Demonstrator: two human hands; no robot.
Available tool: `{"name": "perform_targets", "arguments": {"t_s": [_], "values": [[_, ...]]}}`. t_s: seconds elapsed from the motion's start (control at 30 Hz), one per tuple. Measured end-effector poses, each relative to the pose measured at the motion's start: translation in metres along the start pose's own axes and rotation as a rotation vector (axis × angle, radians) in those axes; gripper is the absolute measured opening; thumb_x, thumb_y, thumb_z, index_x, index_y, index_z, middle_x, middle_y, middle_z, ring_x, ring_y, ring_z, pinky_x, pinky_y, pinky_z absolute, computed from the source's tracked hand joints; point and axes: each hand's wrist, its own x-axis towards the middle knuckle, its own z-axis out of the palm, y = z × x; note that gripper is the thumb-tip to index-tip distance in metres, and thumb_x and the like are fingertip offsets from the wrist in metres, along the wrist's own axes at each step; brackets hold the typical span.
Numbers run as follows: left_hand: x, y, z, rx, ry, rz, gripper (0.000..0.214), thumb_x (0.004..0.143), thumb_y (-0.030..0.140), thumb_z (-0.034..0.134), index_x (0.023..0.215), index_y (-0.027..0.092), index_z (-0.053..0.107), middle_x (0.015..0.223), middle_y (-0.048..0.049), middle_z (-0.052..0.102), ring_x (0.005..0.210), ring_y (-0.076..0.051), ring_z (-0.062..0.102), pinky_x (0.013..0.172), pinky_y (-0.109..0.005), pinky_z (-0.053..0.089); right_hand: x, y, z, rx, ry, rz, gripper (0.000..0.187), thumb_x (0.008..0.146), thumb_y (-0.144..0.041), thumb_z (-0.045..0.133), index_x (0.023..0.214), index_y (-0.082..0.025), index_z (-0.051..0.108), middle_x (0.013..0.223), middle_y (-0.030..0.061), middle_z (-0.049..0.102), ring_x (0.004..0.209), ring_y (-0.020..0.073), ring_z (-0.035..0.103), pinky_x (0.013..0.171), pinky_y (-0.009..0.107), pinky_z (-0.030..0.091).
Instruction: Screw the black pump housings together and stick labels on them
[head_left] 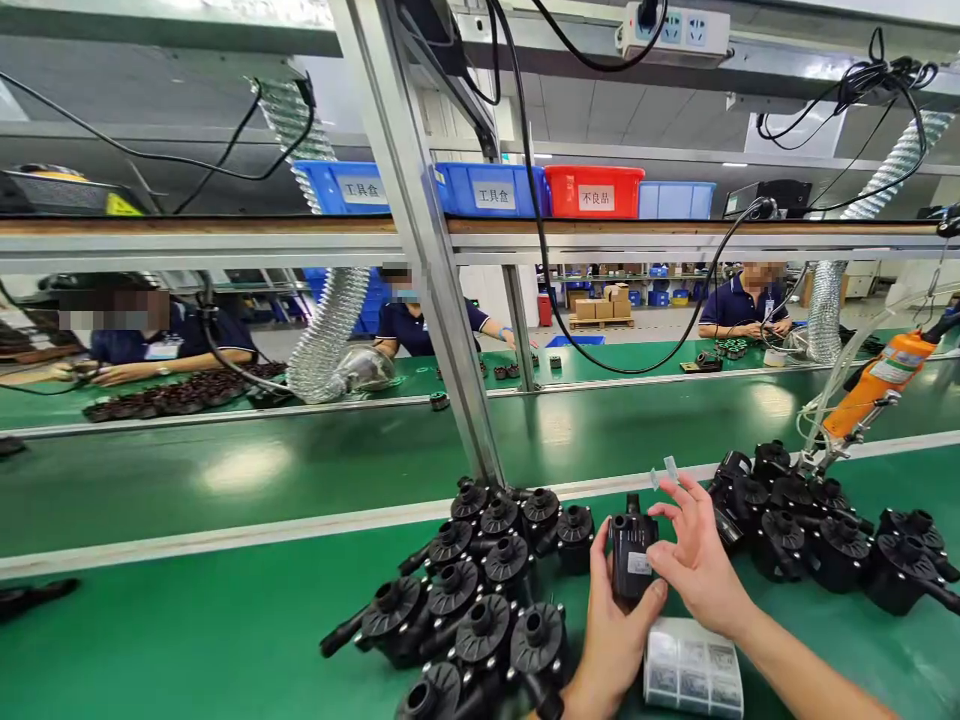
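Observation:
My left hand (616,640) grips a small black pump (631,553) from below, holding it upright above the green bench. My right hand (694,560) presses its thumb on a pale label on the pump's face, while its fingertips hold small clear label pieces (663,472). A sheet of white labels (694,667) lies on the bench just under my hands. A cluster of several black pumps (480,590) lies to the left of my hands. Another cluster of black pumps (814,525) sits to the right.
An orange electric screwdriver (877,385) hangs on a cable at the right. A slanted metal post (435,260) rises in front of me. Beyond the green conveyor belt (300,470), three people sit at the far bench. Blue and red bins (592,190) stand on the shelf above.

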Motion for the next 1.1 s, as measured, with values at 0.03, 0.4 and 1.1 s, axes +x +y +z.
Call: {"name": "perform_targets", "arguments": {"t_s": [0.03, 0.4, 1.1], "values": [[0.000, 0.001, 0.001, 0.000, -0.004, 0.004, 0.105, 0.076, 0.047, 0.094, 0.159, 0.027, 0.032, 0.147, -0.0179, 0.064, 0.132, -0.036, 0.066, 0.116, -0.049, 0.050, -0.001, 0.001, 0.002, -0.002, -0.005, 0.009, 0.078, 0.091, -0.029, 0.075, 0.153, -0.043, 0.031, 0.159, 0.0103, 0.038, 0.124, 0.0247, 0.054, 0.077, 0.032, 0.063], [-0.001, -0.002, 0.000, -0.005, -0.027, 0.008, 0.102, 0.078, 0.044, 0.093, 0.156, 0.025, 0.031, 0.155, -0.0204, 0.056, 0.138, -0.037, 0.061, 0.120, -0.050, 0.046, -0.002, -0.006, 0.004, -0.160, -0.042, -0.048, 0.076, 0.095, -0.019, 0.066, 0.155, -0.044, 0.026, 0.161, 0.0094, 0.031, 0.126, 0.0236, 0.051, 0.083, 0.034, 0.063], [-0.003, -0.001, -0.002, 0.092, -0.068, 0.021, 0.098, 0.084, 0.048, 0.087, 0.160, 0.029, 0.028, 0.158, -0.0149, 0.054, 0.143, -0.036, 0.056, 0.122, -0.049, 0.044, 0.003, 0.002, -0.016, -0.545, -0.090, -0.190, 0.096, 0.086, -0.017, 0.079, 0.160, -0.038, 0.022, 0.162, 0.0137, 0.030, 0.139, 0.0317, 0.049, 0.090, 0.044, 0.067]]}}
